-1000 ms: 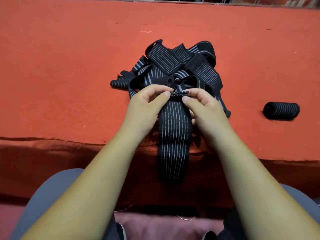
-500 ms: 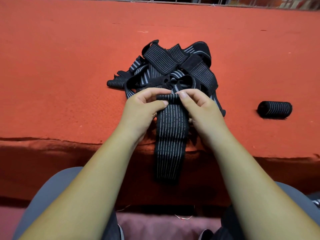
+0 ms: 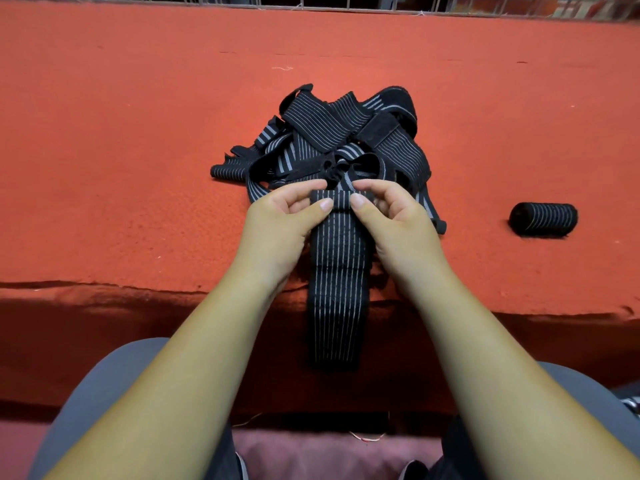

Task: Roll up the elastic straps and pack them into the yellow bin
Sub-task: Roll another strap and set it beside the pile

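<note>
Elastic strap (image 3: 337,271) hangs its loose end over the near edge of the worktop (image 3: 121,188), down between the person's knees (image 3: 104,393), and then lies flat on the red cloth up to the two hands. Its far end is turned over into a small roll (image 3: 338,199). The left hand (image 3: 277,230) and the right hand (image 3: 401,230) each pinch one side of that roll, thumbs on top and fingers curled behind it. I think the rolling has only just begun, since most of the strap is flat. The next move, I think, is to turn the roll over and over toward the near edge, tight and straight, so the sides line up and the hanging end gets pulled up bit by bit. Just behind the hands sits the pile of straps (image 3: 346,133), all tangled, about the middle of the worktop, so there are many more to do. One rolled strap (image 3: 543,219) lies alone toward the right edge, well apart from the pile. Wide bare cloth lies to the left of the pile and behind it up to the far edge, with lots of room to move. No yellow bin is in view, so I cannot tell where the rolls must go
</note>
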`<state>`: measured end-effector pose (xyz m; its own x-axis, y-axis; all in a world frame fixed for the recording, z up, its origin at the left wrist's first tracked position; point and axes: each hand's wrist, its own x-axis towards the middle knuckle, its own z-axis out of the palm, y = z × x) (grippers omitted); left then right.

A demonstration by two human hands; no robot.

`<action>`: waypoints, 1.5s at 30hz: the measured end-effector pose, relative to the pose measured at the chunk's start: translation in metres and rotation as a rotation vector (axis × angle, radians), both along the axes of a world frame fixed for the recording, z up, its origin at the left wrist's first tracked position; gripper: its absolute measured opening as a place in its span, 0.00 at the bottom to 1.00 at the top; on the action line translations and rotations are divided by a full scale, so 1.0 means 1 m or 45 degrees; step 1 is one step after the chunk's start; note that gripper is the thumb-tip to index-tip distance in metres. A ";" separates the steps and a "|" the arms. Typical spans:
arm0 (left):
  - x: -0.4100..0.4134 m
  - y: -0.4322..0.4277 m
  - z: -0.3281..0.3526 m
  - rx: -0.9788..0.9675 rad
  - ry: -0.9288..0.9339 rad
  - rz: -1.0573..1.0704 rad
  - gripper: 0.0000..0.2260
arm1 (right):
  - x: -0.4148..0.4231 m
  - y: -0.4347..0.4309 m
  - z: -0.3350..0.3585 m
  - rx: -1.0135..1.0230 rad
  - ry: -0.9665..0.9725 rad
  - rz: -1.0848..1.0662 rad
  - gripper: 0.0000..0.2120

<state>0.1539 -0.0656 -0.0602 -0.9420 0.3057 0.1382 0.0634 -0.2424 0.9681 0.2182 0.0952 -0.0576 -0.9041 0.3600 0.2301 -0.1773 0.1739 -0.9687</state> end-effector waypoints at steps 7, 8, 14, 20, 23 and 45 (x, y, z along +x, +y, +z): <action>0.006 -0.002 0.002 0.010 0.026 0.003 0.11 | 0.000 -0.002 -0.001 0.248 0.002 -0.045 0.07; 0.007 -0.002 0.002 -0.008 0.041 0.026 0.09 | 0.000 -0.001 -0.001 0.226 0.023 -0.036 0.07; 0.006 -0.001 0.001 -0.057 0.050 0.109 0.01 | 0.001 -0.002 -0.003 0.079 0.031 0.031 0.07; 0.005 -0.002 0.003 0.048 0.008 0.059 0.12 | -0.001 -0.003 0.001 0.105 -0.065 -0.029 0.12; 0.007 0.000 0.003 0.019 -0.043 0.109 0.14 | -0.001 -0.005 -0.001 0.126 -0.065 -0.044 0.15; 0.014 0.002 -0.006 -0.264 0.306 0.252 0.14 | 0.004 -0.010 0.001 0.092 -0.204 -0.067 0.19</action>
